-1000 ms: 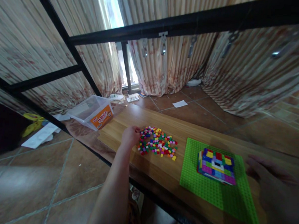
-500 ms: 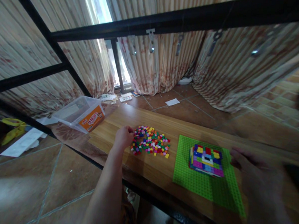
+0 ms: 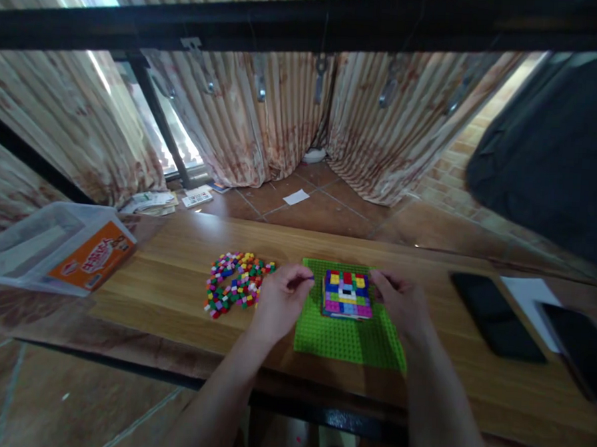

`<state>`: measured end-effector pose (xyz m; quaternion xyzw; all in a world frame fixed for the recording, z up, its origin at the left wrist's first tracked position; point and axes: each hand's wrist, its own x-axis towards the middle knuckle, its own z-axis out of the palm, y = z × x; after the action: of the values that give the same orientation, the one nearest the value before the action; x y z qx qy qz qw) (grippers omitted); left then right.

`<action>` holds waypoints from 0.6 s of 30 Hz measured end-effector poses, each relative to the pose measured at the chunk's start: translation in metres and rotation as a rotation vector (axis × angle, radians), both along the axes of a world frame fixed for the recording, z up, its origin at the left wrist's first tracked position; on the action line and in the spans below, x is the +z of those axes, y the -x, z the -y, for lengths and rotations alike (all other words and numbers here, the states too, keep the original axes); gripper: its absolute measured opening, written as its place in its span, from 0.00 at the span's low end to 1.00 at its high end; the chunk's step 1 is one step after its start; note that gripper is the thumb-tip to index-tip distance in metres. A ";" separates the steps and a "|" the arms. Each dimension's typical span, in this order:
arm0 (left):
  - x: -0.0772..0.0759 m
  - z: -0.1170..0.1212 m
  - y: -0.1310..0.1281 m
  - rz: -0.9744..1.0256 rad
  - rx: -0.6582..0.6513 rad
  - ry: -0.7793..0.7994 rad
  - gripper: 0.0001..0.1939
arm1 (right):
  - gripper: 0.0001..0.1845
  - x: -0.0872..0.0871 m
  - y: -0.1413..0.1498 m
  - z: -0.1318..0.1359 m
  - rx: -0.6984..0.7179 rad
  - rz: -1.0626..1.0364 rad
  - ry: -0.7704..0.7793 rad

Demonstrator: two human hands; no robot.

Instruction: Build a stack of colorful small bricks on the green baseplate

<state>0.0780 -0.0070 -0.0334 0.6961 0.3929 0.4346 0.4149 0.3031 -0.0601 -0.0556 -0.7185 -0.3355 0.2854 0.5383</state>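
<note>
From my remote place I look through the head camera, and I see both hands working above the wooden table (image 3: 161,263). The left hand (image 3: 281,306) is near the left edge of the green baseplate (image 3: 329,345); its thumb and forefinger are brought narrowly together, and between their tips I see a small dark piece (image 3: 311,277). The right hand (image 3: 405,308) is on the other side, with thumb and forefinger close to each other, next to the upper right corner of the brick build (image 3: 347,298). Whether these fingers hold something or touch the build — this I cannot tell.

The brick build sits on the baseplate, between the two hands. It is a low block of many colours, with yellow, red, blue, green and purple bricks on its top. To the left of the baseplate, just behind the left hand, the loose bricks (image 3: 243,274) lie in a scattered heap on the table. Farther left I find the clear plastic box (image 3: 32,236) with its orange label (image 3: 92,258).

On the right side of the table lie a dark flat device (image 3: 496,317), a white sheet (image 3: 527,299) and a second dark device (image 3: 579,348) — this last one partly covers the sheet.
</note>
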 end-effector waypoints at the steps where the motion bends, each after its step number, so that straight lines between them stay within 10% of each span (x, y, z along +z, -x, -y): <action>1: -0.001 0.000 -0.007 -0.010 -0.002 -0.018 0.05 | 0.26 -0.001 0.000 0.000 0.029 -0.009 0.004; 18: -0.016 -0.004 -0.034 -0.018 0.035 0.080 0.05 | 0.26 0.001 0.005 0.001 0.119 0.012 0.037</action>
<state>0.1123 -0.0026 -0.0497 0.6758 0.4257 0.4198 0.4311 0.2980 -0.0616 -0.0543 -0.7088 -0.3756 0.3189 0.5049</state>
